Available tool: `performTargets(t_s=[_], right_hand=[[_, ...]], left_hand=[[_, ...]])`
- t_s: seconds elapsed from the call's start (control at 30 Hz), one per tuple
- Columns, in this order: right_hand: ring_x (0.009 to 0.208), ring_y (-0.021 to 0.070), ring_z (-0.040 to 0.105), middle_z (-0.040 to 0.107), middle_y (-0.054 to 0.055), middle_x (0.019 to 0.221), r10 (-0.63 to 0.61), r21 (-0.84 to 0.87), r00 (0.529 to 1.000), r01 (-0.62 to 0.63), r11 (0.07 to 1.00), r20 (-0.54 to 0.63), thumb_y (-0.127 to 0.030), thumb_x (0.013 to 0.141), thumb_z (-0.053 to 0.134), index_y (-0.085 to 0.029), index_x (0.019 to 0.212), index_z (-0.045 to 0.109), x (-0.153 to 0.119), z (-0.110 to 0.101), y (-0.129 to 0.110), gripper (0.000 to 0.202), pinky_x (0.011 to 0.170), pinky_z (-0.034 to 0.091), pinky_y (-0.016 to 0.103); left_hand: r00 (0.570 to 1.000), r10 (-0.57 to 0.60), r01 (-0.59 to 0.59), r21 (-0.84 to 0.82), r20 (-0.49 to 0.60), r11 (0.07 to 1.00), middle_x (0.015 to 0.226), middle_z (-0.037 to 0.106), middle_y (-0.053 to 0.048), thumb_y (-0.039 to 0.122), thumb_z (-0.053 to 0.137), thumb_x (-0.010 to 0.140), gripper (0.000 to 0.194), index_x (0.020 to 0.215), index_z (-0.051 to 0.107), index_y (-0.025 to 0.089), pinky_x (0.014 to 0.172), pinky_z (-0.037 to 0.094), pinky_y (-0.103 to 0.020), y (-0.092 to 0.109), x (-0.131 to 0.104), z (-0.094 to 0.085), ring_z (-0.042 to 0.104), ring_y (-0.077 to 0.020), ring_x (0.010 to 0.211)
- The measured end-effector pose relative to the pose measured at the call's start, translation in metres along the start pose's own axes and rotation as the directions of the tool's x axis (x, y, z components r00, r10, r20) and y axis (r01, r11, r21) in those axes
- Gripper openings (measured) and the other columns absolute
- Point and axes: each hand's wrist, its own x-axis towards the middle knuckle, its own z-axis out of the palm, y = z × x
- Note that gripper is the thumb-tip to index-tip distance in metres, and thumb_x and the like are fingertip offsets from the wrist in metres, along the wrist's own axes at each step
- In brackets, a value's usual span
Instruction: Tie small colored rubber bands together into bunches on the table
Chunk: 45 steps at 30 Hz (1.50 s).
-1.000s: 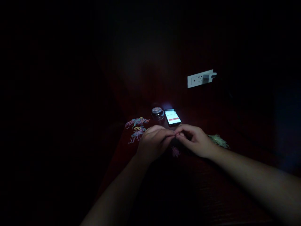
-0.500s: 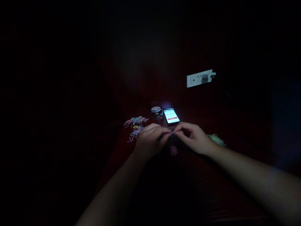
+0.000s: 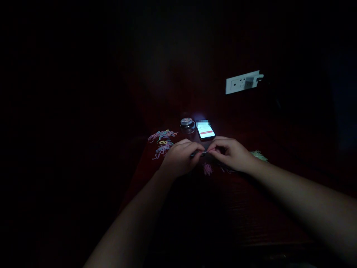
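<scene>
My left hand [image 3: 182,158] and my right hand [image 3: 231,152] meet over the dark red table, both in a pinch. Between their fingertips is a small pale band [image 3: 205,152], held from both sides. Just below the fingertips lies a small pile of pink bands [image 3: 208,168]. Left of my left hand are loose multicoloured bands [image 3: 163,134] and a heap of purplish ones [image 3: 161,149]. Pale green bands [image 3: 259,155] show partly behind my right wrist.
Beyond my hands stand a round lidded jar [image 3: 187,125] and a phone [image 3: 205,130] with its screen lit. A white wall socket [image 3: 242,82] with a plug in it is at the upper right. The surroundings are very dark.
The view has tilted, so the phone, jar, socket and piles appear higher. Both hands keep their pinch, with their fingertips still close together.
</scene>
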Motion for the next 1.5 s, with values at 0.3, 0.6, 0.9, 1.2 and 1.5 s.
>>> performTargets(t_s=[0.3, 0.6, 0.9, 1.2, 1.5], right_hand=[[0.063, 0.0131, 0.053, 0.059, 0.003, 0.075, 0.021, 0.011, 1.000, -0.021, 1.000, 0.001, -0.025, 0.084, 0.059, -0.016, 0.082, 0.068, 0.000, 0.001, 0.000, 0.013, 0.057, 0.042, 0.027], [0.064, 0.0135, 0.053, 0.057, 0.003, 0.074, 0.003, -0.003, 0.999, -0.003, 1.000, 0.036, -0.030, 0.087, 0.059, -0.016, 0.083, 0.068, -0.002, 0.002, -0.001, 0.016, 0.059, 0.042, 0.027], [0.067, 0.0142, 0.054, 0.057, 0.003, 0.075, 0.014, -0.021, 1.000, -0.013, 1.000, 0.019, -0.031, 0.087, 0.059, -0.017, 0.083, 0.068, -0.001, 0.001, 0.002, 0.017, 0.061, 0.042, 0.028], [0.066, 0.0130, 0.054, 0.059, 0.004, 0.077, -0.041, -0.077, 0.999, 0.043, 0.996, 0.035, -0.025, 0.087, 0.055, -0.015, 0.081, 0.066, 0.002, -0.012, -0.009, 0.016, 0.060, 0.041, 0.025], [0.065, 0.0144, 0.056, 0.064, 0.002, 0.073, 0.284, -0.189, 0.868, -0.225, 0.956, 0.407, -0.031, 0.081, 0.057, -0.017, 0.081, 0.067, 0.003, -0.055, 0.007, 0.017, 0.062, 0.042, 0.027]], left_hand=[[0.998, -0.054, 0.054, -0.008, 0.028, 0.998, 0.099, 0.069, -0.004, 0.028, 0.059, 0.086, 0.021, 0.105, 0.063, 0.020, 0.085, 0.048, -0.034, -0.001, 0.000, 0.001, 0.060, -0.0192, 0.094], [0.986, -0.123, 0.122, 0.014, 0.112, 0.992, 0.089, 0.068, 0.000, 0.029, 0.058, 0.087, 0.012, 0.093, 0.066, 0.023, 0.078, 0.047, -0.032, 0.002, 0.003, 0.002, 0.059, -0.0172, 0.086], [0.988, -0.135, 0.134, 0.025, 0.078, 0.991, 0.084, 0.067, 0.001, 0.028, 0.060, 0.085, 0.009, 0.088, 0.065, 0.021, 0.074, 0.045, -0.030, 0.002, 0.001, 0.001, 0.058, -0.0163, 0.082], [0.990, -0.099, 0.099, -0.001, 0.101, 0.995, 0.081, 0.066, 0.000, 0.027, 0.057, 0.087, 0.010, 0.086, 0.064, 0.021, 0.071, 0.043, -0.030, 0.004, 0.001, -0.001, 0.058, -0.0159, 0.078], [0.987, -0.058, 0.061, -0.017, 0.148, 0.998, 0.079, 0.066, 0.000, 0.027, 0.054, 0.088, 0.013, 0.085, 0.064, 0.020, 0.073, 0.044, -0.031, -0.002, -0.001, 0.000, 0.058, -0.0155, 0.077]])
